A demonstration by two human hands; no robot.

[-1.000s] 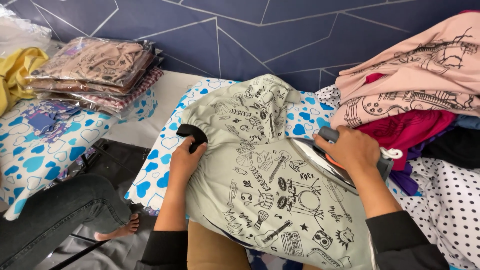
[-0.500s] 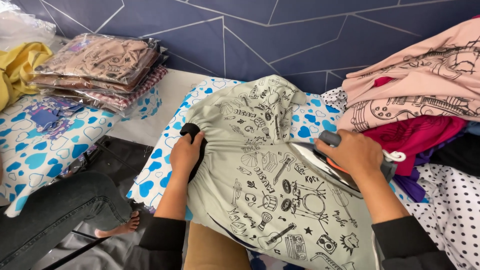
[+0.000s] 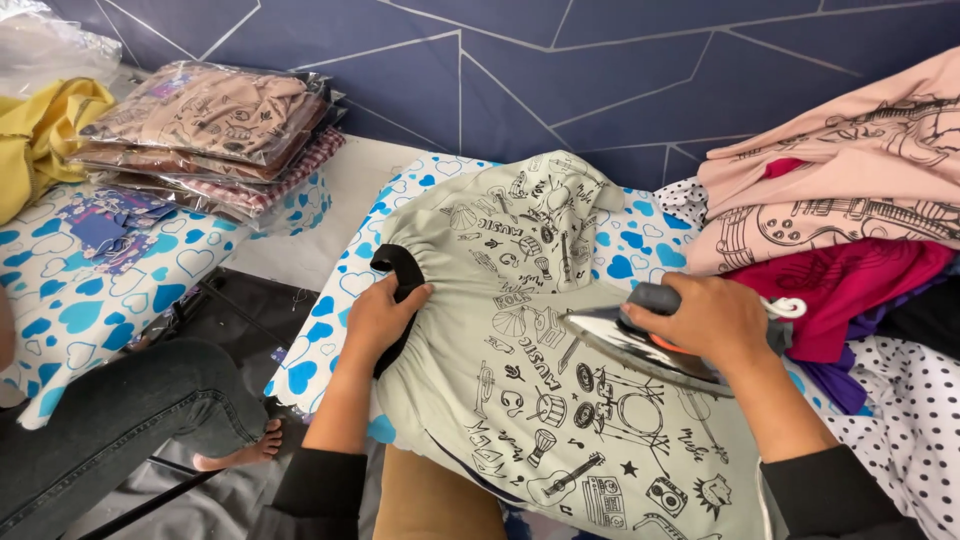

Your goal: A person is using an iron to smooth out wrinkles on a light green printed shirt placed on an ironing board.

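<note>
A pale green garment printed with black music doodles lies spread over a white pad with blue hearts. My left hand grips the garment's black elastic edge at its left side. My right hand is closed around the handle of a clothes iron, whose shiny soleplate rests tilted on the garment's right half, tip pointing left.
A heap of pink, magenta and dark clothes lies at the right on polka-dot fabric. Bagged folded garments and a yellow cloth sit at the back left. Another person's leg and bare foot are at lower left.
My left hand has slid up the black edge and bunched the garment's left side. The iron has moved slightly left across the fabric.
</note>
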